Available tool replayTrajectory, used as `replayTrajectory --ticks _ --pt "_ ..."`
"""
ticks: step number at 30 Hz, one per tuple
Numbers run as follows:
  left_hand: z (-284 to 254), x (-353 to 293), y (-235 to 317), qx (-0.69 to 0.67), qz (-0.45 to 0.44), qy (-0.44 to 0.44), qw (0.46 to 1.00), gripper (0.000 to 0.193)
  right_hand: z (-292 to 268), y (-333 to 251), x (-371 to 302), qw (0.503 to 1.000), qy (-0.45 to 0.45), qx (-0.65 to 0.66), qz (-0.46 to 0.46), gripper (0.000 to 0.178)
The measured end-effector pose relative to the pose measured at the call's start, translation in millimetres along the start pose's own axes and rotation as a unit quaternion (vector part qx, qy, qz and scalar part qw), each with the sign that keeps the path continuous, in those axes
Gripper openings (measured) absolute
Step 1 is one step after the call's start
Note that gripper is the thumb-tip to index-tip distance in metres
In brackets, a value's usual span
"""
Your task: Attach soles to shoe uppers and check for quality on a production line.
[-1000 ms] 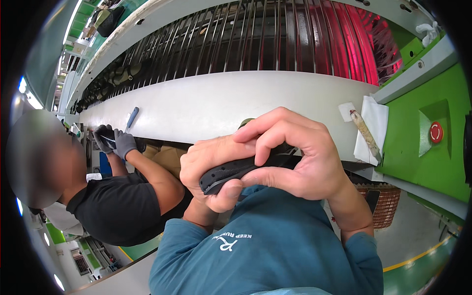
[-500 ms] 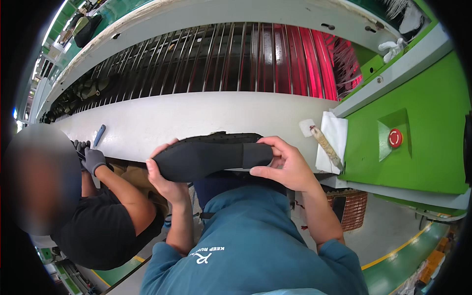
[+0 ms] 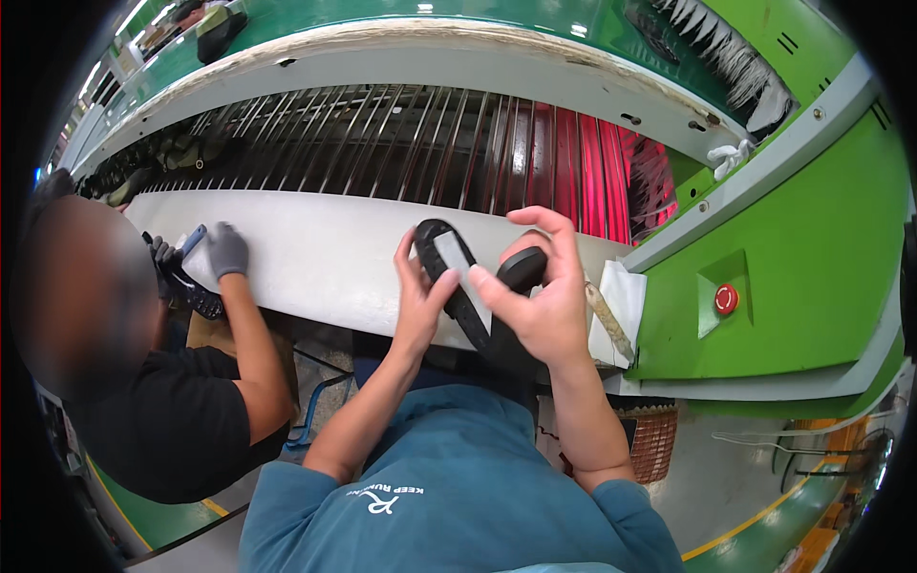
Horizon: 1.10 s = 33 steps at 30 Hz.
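A black shoe (image 3: pixel 475 304) with a pale insole showing is tilted up in front of me, held in both hands. My left hand (image 3: pixel 417 301) grips its left side near the toe. My right hand (image 3: pixel 538 291) wraps the heel end, thumb on the insole. Behind the shoe runs a white conveyor belt (image 3: pixel 315 248). I wear a teal shirt (image 3: pixel 449 487).
A co-worker in a black shirt (image 3: pixel 167 430) sits at my left, gloved hands (image 3: pixel 225 250) on a dark shoe at the belt. A metal rack of rods (image 3: pixel 420 143) glows red on the right. A green machine panel (image 3: pixel 793 277) carries a red button (image 3: pixel 726 299). A brush (image 3: pixel 607 320) lies on white paper.
The shoe has turned from lying sideways to standing on end, insole toward me. My hands shifted with it, and my view tipped slightly up the belt.
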State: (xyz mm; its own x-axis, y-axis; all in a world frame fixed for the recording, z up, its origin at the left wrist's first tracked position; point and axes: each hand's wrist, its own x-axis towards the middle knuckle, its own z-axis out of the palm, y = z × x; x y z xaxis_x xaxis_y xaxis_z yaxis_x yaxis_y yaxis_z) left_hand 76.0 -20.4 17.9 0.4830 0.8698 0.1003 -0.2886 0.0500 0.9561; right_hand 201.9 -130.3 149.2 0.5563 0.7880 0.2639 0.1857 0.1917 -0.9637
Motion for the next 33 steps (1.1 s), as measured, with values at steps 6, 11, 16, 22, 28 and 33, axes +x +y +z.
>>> replayTrajectory --ticks 6,11,16,22,28,33 --pt "32 19 68 0.05 0.135 -0.008 0.99 0.094 -18 -20 -25 0.994 0.003 -0.043 -0.1 0.067" --pt "37 19 124 0.219 0.377 -0.041 0.899 0.104 -22 -14 -53 0.986 0.065 0.048 -0.149 0.065" --pt "37 21 114 0.252 0.427 -0.048 0.867 0.1 -12 7 -49 0.992 0.089 0.031 -0.079 0.054" --pt "37 20 113 0.262 0.44 -0.055 0.857 0.104 -8 11 -40 0.991 0.071 0.005 -0.111 0.032" --pt "37 18 114 0.274 0.425 -0.073 0.86 0.104 -5 19 -34 0.981 0.096 0.019 -0.168 0.017" --pt "36 16 108 0.235 0.385 -0.1 0.887 0.105 -5 9 -37 0.979 0.082 0.015 -0.185 0.018"
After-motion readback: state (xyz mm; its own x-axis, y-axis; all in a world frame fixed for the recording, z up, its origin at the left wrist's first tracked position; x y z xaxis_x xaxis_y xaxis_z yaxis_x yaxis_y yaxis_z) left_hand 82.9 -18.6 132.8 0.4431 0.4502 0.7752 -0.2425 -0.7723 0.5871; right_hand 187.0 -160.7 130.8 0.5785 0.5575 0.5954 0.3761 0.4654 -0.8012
